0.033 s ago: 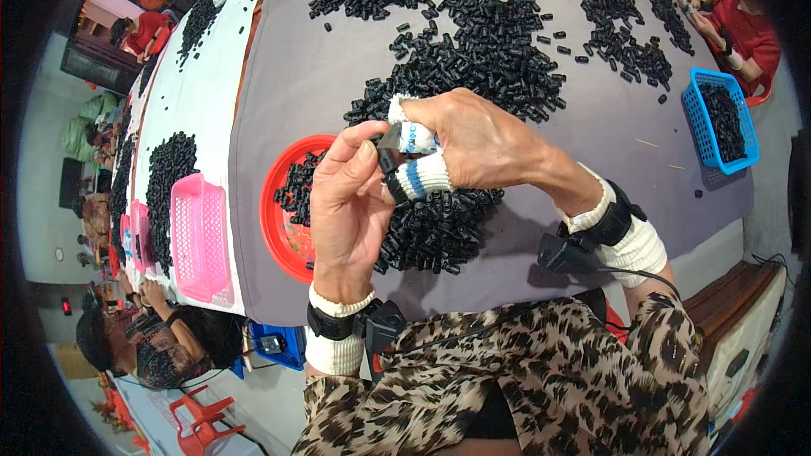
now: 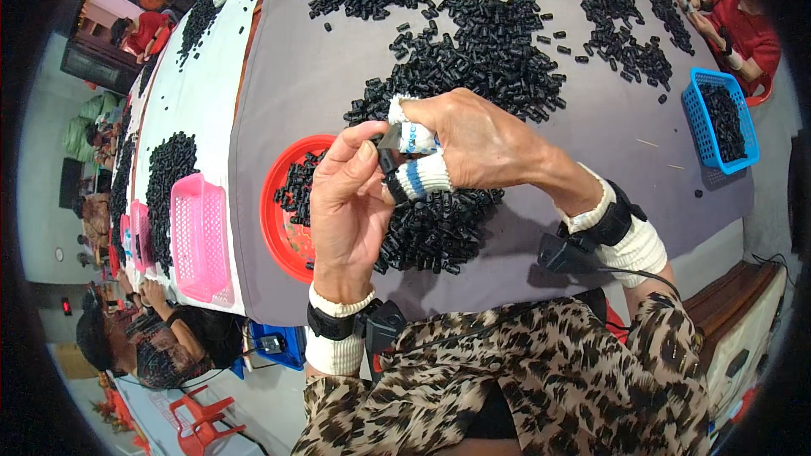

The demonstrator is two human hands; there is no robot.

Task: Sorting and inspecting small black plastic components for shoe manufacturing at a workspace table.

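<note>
My left hand (image 2: 346, 194) pinches a small black cylindrical plastic piece (image 2: 388, 160) between thumb and fingers. Close against it, my right hand (image 2: 486, 139) is closed around a small grey blade (image 2: 391, 137), whose pointed end meets the piece; its handle is hidden by the fingers. White knit covers with blue marks wrap some right fingers. Below the hands lies a heap of similar black pieces (image 2: 443, 241). A round red tray (image 2: 270, 211) holding more pieces sits left of it, partly behind my left hand.
Larger heaps of black pieces (image 2: 490, 59) spread over the grey tablecloth (image 2: 296, 59). At the right edge stands a blue basket (image 2: 701, 128) of pieces; pink baskets (image 2: 199, 241) stand left. A co-worker in red (image 2: 748, 29) sits far right, another person (image 2: 169, 333) at left. Cables run from my wrist straps.
</note>
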